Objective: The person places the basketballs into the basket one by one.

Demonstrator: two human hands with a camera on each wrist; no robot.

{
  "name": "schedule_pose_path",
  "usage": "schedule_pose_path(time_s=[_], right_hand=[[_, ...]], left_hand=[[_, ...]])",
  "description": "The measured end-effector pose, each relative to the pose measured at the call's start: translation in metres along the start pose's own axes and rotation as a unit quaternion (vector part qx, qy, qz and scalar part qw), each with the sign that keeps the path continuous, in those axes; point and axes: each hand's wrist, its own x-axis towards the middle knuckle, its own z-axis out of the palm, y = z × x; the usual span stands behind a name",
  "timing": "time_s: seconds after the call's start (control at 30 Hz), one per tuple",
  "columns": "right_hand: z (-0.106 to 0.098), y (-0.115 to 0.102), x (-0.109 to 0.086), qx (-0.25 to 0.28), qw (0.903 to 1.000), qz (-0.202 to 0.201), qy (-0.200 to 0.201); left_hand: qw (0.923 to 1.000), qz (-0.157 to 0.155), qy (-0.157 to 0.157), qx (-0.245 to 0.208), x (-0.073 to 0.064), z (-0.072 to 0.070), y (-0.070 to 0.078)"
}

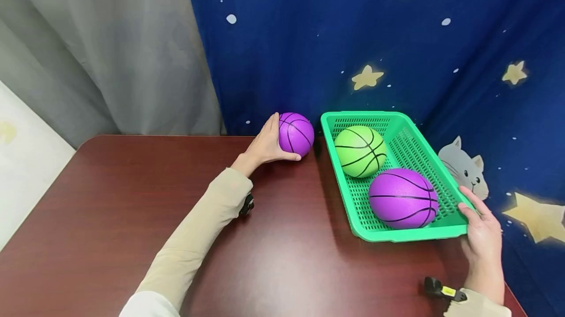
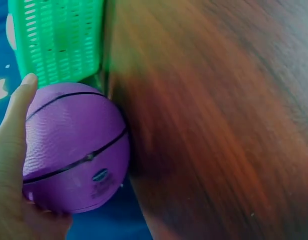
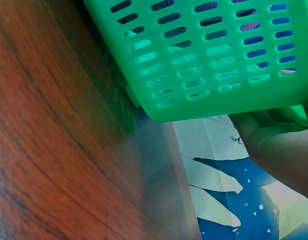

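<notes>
My left hand (image 1: 270, 144) grips a small purple basketball (image 1: 296, 134) at the table's far edge, thumb at its near side and fingers over the top left. In the left wrist view, the same purple basketball (image 2: 78, 145) sits close beside the basket. A green perforated plastic basket (image 1: 348, 204) stands to the right of it. Inside lie a light green basketball (image 1: 360, 151) and another purple basketball (image 1: 403, 198). At the near right corner, my right hand (image 1: 483, 231) holds the basket rim. The right wrist view shows the basket's slotted wall (image 3: 194, 95) low over the wood.
The dark red-brown table (image 1: 145, 209) extends left and toward me. Behind it hang a grey curtain (image 1: 115, 52) and a blue curtain with stars (image 1: 300, 47). A printed grey cat (image 1: 465, 170) shows beside the basket. Both sleeves have black wrist devices (image 1: 434, 287).
</notes>
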Motion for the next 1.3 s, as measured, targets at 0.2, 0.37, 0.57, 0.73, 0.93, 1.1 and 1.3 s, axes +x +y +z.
schedule_pose_path(time_s=[0.2, 0.37, 0.57, 0.73, 0.93, 1.1, 1.3], right_hand=[[-0.006, 0.006, -0.001, -0.028, 0.9995, 0.002, 0.015], [-0.011, 0.010, 0.008, -0.045, 0.9988, -0.010, 0.015], [-0.002, 0.004, 0.004, -0.013, 0.9999, -0.001, -0.002], [0.001, -0.001, -0.001, -0.021, 0.9997, 0.007, 0.010], [-0.002, 0.001, -0.002, -0.017, 0.9998, 0.011, 0.008], [-0.002, 0.001, -0.001, -0.008, 0.9999, 0.008, 0.008], [-0.002, 0.003, -0.001, 0.002, 1.0000, 0.003, 0.003]], left_hand=[[0.9988, 0.012, 0.046, 0.012, -0.002, 0.017, -0.002], [0.9957, -0.029, 0.083, 0.029, -0.001, 0.022, 0.003], [0.9927, -0.063, 0.102, 0.017, -0.001, 0.022, 0.005], [0.9891, -0.060, 0.134, 0.009, -0.005, 0.021, 0.003], [0.9806, -0.039, 0.192, -0.012, -0.010, 0.008, 0.004], [0.9744, 0.011, 0.223, -0.029, -0.010, -0.010, 0.017], [0.9687, 0.086, 0.226, -0.056, -0.012, -0.022, 0.043]])
